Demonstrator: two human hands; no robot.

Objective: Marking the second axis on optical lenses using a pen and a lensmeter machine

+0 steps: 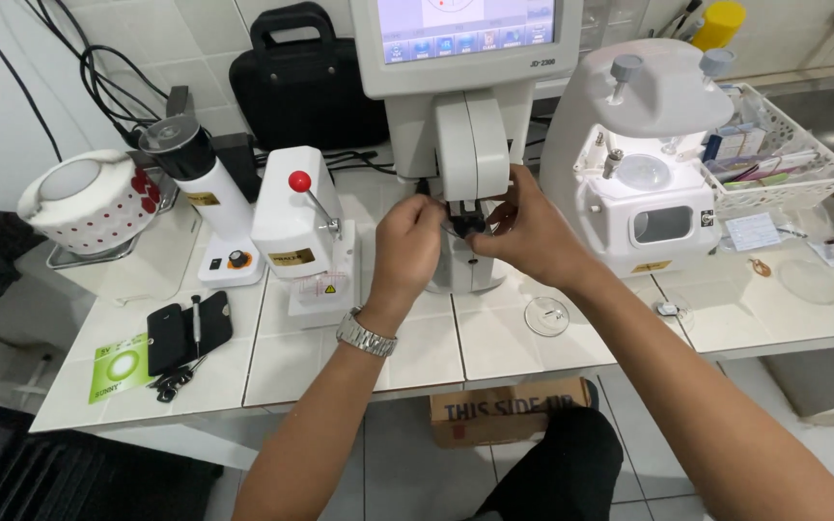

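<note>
Holding a dark-framed pair of spectacles [467,224] crosswise on the white lens meter's [470,145] rest, I see my left hand [405,246] and right hand [525,236] pinching opposite ends, equally near.

Dark eyeglass frame [463,224] (probably) on lensmeter [465,145]

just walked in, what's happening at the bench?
A person stands at a white tiled counter with both hands up at the middle of a white screen-topped instrument. The left hand, wristwatch on, and the right hand pinch a small dark part at its stage; what it is can't be told. A loose clear lens lies on the counter just below the right wrist.
</note>
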